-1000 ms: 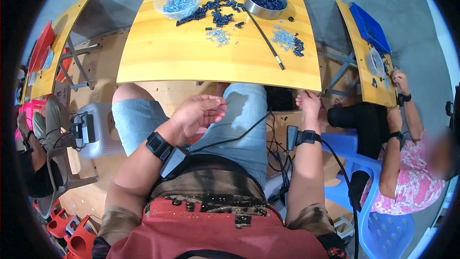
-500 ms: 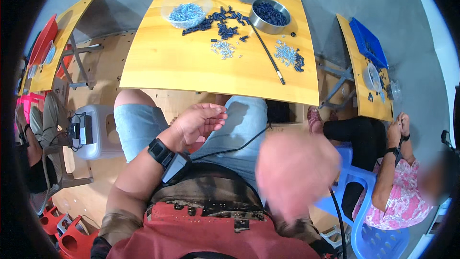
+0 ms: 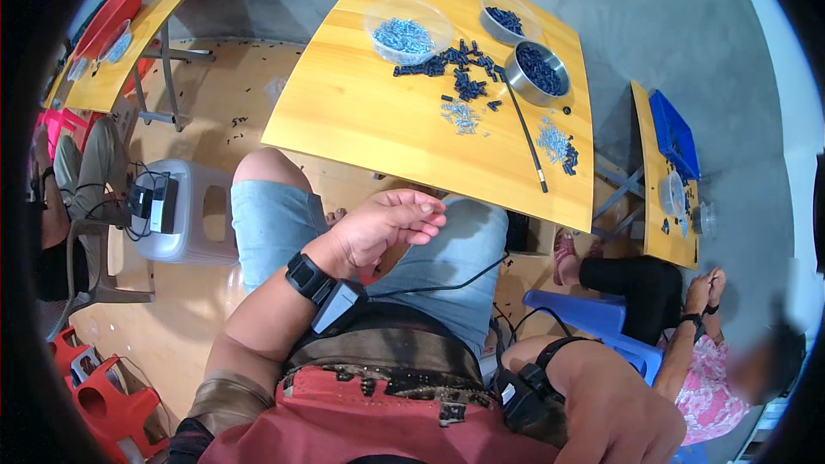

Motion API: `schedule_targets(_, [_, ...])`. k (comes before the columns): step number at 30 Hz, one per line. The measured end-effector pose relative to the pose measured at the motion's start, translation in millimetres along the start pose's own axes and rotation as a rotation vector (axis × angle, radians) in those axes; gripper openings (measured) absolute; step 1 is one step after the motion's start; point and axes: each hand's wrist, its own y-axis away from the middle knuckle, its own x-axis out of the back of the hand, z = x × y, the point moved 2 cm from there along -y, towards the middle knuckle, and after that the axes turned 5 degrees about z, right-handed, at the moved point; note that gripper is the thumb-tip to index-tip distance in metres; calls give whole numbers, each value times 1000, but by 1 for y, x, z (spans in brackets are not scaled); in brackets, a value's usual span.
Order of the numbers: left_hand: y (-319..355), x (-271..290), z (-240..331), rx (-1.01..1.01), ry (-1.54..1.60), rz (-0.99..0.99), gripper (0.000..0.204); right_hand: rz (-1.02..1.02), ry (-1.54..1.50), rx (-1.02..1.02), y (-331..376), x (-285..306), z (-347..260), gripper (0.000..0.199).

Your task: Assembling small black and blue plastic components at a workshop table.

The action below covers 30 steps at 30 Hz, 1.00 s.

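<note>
My left hand [image 3: 391,225] hangs over my lap, before the near edge of the yellow table [image 3: 344,112]. Its thumb and fingertips are pressed together; whatever is between them is too small to name. My right hand [image 3: 626,417] is low at the right, close to the camera, back of the hand up, and its fingertips are hidden. Small black tubular parts [image 3: 468,86] lie loose on the table, beside little silvery pieces [image 3: 461,119]. A second silvery pile [image 3: 554,139] lies near a thin black stick [image 3: 526,137].
Behind the loose parts stand a clear bowl of silvery pieces [image 3: 402,37], a clear tub [image 3: 507,19] and a steel bowl [image 3: 537,73] of black parts. A person [image 3: 705,361] sits at the right; another person [image 3: 53,206] sits left. A grey stool [image 3: 185,232] stands beside me.
My right hand has swung from beside my lap to the lower right, nearer the camera. The view has turned, shifting the table rightward. My left hand keeps its pinch.
</note>
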Motion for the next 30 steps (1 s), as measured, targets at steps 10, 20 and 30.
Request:
schedule_targets(10, [-1, 8, 13, -15, 9, -20, 25, 6, 75, 452, -9, 11, 27, 18])
schedule_targets(20, [-14, 8, 24, -8, -22, -9, 25, -11, -49, -58, -9, 31, 3, 18])
schedule_targets(30, [-36, 3, 45, -30, -64, -4, 25, 589, 883, -801, 70, 139, 8, 13])
